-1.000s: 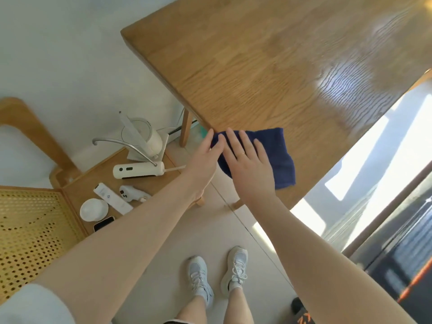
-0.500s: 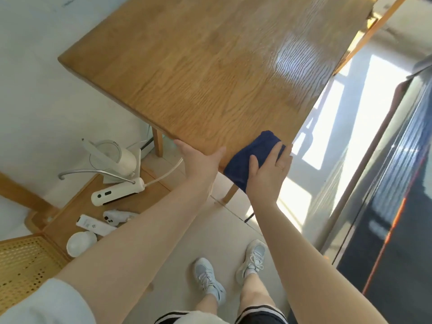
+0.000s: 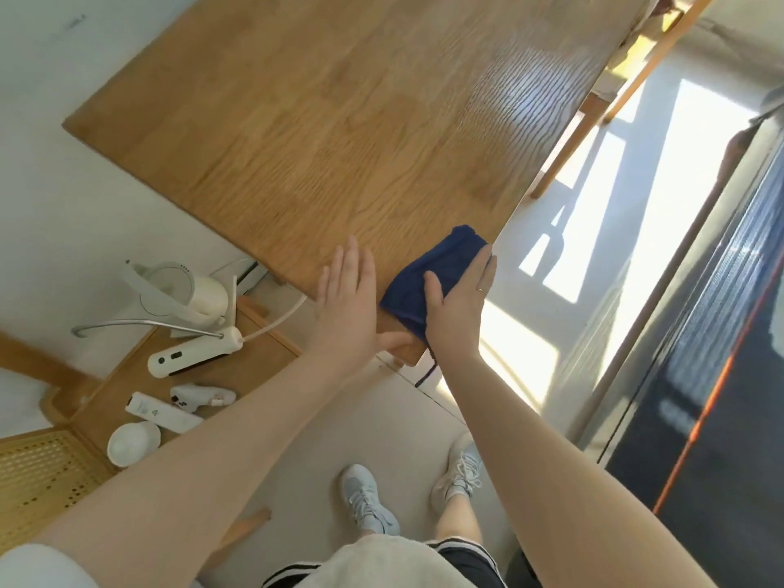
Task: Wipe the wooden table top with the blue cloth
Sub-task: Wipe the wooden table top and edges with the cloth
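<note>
Right hand: flat, fingers together, pressing blue cloth on table corner (near edge) | Left hand: flat on table beside cloth

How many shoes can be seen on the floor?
2. The left shoe is on the pale floor near the bottom centre; the right shoe is beside it, to its right, nearer the sunlit patch. None seems hidden.
</note>
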The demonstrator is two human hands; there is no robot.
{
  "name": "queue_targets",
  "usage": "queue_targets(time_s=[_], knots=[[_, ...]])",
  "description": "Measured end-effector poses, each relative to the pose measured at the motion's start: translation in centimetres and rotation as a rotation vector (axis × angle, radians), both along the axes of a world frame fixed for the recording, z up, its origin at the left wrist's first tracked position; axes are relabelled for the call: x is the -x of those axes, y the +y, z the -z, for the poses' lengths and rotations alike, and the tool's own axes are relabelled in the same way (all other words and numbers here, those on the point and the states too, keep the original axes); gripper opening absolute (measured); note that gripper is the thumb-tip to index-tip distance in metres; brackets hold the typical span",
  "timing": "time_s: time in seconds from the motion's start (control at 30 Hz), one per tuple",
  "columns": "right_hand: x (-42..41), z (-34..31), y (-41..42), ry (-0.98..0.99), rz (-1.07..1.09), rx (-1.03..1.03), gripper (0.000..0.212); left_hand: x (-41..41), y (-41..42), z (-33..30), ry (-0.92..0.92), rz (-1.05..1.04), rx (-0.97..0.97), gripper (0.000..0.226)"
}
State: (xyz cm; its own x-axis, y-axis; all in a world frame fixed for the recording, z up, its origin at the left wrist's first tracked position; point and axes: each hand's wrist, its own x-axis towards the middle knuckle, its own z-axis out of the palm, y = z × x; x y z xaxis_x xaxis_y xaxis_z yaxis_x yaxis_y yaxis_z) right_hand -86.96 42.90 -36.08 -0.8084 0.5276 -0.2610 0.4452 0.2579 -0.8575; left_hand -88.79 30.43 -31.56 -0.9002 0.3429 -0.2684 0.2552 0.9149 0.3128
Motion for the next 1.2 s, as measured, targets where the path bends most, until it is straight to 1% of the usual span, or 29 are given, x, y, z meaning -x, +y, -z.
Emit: queue_targets(time_s=[0.07, 0.1, 0.17, 0.23, 0.33, 0.43, 0.53, 0.6, 0.7, 0.83, 0.93, 1.0, 1.07, 1.17, 1.2], knots=[[2.7, -0.1, 1.8, -0.006, 0.054, -0.012, 0.075, 0.9, 0.6, -0.1, -0.022, 0.034, 0.035, 0.121], [4.1, -0.1, 2.8, -0.008, 0.078, -0.052, 0.074, 1.3, 1.0, -0.2, -0.050, 0.041, 0.047, 0.121], [6.5, 0.0, 4.8, -0.022, 0.084, -0.144, 0.073, 1.6, 2.0, -0.5, -0.107, 0.001, 0.070, 0.117], [8.0, -0.2, 6.2, -0.040, 0.065, -0.166, 0.073, 1.7, 3.0, -0.7, -0.101, -0.043, 0.100, 0.112], [6.8, -0.7, 6.1, -0.011, 0.045, -0.102, 0.074, 1.3, 4.0, -0.9, -0.102, -0.048, 0.153, 0.110], [3.0, -1.0, 3.0, -0.047, -0.050, -0.080, 0.073, 1.0, 4.5, -0.9, -0.134, -0.078, 0.153, 0.108], [1.1, -0.7, 1.1, -0.040, -0.096, 0.004, 0.075, 1.1, 4.4, -1.0, -0.149, -0.090, 0.155, 0.106], [2.7, -0.4, 2.7, -0.013, -0.084, 0.027, 0.075, 1.4, 4.4, -1.4, -0.171, -0.103, 0.163, 0.110], [7.3, -0.2, 7.4, 0.022, 0.007, 0.035, 0.072, 1.5, 4.8, -1.6, -0.204, -0.119, 0.209, 0.111], [12.1, -0.4, 11.7, 0.015, 0.059, 0.008, 0.070, 1.7, 4.9, -1.7, -0.212, -0.125, 0.274, 0.112], [10.9, -0.5, 11.2, 0.012, 0.045, 0.024, 0.071, 1.9, 5.5, -2.2, -0.205, -0.090, 0.338, 0.116], [8.7, -0.5, 10.1, 0.033, -0.004, 0.065, 0.072, 2.5, 6.2, -2.5, -0.221, -0.102, 0.329, 0.116], [6.7, -0.4, 9.0, 0.047, -0.056, 0.125, 0.073, 3.8, 6.9, -2.9, -0.185, -0.093, 0.269, 0.105], [6.0, -0.3, 9.0, 0.080, -0.073, 0.210, 0.074, 6.2, 8.3, -3.3, 0.060, 0.039, 0.179, 0.063], [6.7, -0.3, 9.6, 0.101, -0.061, 0.233, 0.074, 7.4, 9.0, -3.6, 0.117, 0.065, 0.145, 0.053]])
